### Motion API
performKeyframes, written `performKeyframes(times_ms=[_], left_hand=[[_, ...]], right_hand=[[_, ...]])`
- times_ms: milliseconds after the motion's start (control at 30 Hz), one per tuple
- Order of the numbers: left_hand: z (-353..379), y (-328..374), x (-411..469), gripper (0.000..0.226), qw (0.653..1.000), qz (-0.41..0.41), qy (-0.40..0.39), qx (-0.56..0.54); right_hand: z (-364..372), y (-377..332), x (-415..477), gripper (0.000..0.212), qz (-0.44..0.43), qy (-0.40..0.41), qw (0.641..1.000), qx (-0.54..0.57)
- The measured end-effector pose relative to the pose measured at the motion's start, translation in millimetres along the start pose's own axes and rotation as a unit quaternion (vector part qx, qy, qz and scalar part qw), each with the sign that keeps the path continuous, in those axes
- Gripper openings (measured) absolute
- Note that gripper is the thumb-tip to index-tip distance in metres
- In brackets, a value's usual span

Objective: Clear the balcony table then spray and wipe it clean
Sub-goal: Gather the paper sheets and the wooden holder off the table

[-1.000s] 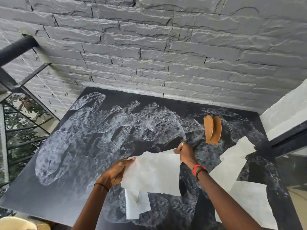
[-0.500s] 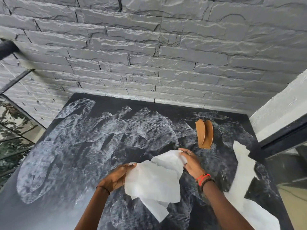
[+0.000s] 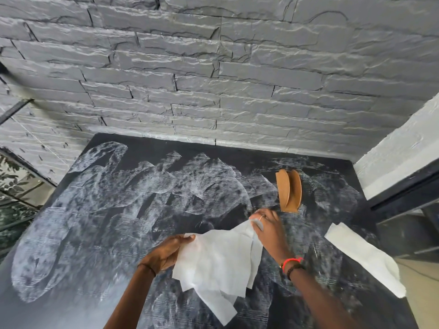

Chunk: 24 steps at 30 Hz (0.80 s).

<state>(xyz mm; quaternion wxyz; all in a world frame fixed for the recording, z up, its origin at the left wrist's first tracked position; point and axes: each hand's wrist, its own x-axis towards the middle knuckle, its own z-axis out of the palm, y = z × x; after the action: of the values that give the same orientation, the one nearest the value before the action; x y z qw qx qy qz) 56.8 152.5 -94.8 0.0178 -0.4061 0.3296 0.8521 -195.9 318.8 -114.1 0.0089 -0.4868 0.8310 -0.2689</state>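
White paper (image 3: 218,260): over the table (image 3: 95,233), near middle; long axis slants from upper right to a tail pointing nearward.
Left hand (image 3: 164,254): pinches its left edge.
Right hand (image 3: 268,229): grips its top corner.
Unclear: overlapping layers, sheet count.

The dark, matte surface (image 3: 78,290) is covered almost from edge to edge with whitish, streaky smears (image 3: 133,193) in overlapping arcs, thickest from 9 to 12 o'clock. At about 1 o'clock a small wooden holder (image 3: 288,191) stands upright on it, two rounded panels rising from a flat base. At 3 to 4 o'clock a long white paper strip (image 3: 363,257) lies flat and slanted, its lower end reaching the surface's right edge.
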Motion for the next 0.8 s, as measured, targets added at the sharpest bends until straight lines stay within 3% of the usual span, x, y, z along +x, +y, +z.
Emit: performKeyframes(times_ms=[100, 233, 333, 533, 633, 733, 800], left_hand=[[-5, -2, 1, 0.024, 1.000, -0.005, -0.001, 0.011], [-10, -6, 2, 0.025, 0.999, -0.009, 0.004, 0.053], [-15, -8, 1, 0.022, 0.998, -0.005, 0.011, 0.069], [-17, -11, -4, 0.020, 0.998, 0.004, 0.005, 0.068], [-16, -10, -6, 0.027, 0.997, 0.002, -0.004, 0.074], [-17, -10, -7, 0.029, 0.997, 0.002, 0.000, 0.074], [-19, -9, -6, 0.032, 0.997, -0.002, 0.002, 0.075]], right_hand=[[2, -9, -2, 0.005, -0.051, -0.013, 0.999, -0.011], [4, -13, -4, 0.020, 0.015, -0.172, 0.983, 0.065], [3, -15, -6, 0.030, 0.017, -0.229, 0.970, 0.084], [8, -12, -9, 0.037, -0.055, -0.289, 0.954, 0.047], [11, -12, -8, 0.019, -0.075, -0.298, 0.951, 0.034], [5, -16, -2, 0.004, -0.015, -0.286, 0.952, 0.108], [-3, -16, 5, 0.015, 0.067, -0.259, 0.945, 0.187]])
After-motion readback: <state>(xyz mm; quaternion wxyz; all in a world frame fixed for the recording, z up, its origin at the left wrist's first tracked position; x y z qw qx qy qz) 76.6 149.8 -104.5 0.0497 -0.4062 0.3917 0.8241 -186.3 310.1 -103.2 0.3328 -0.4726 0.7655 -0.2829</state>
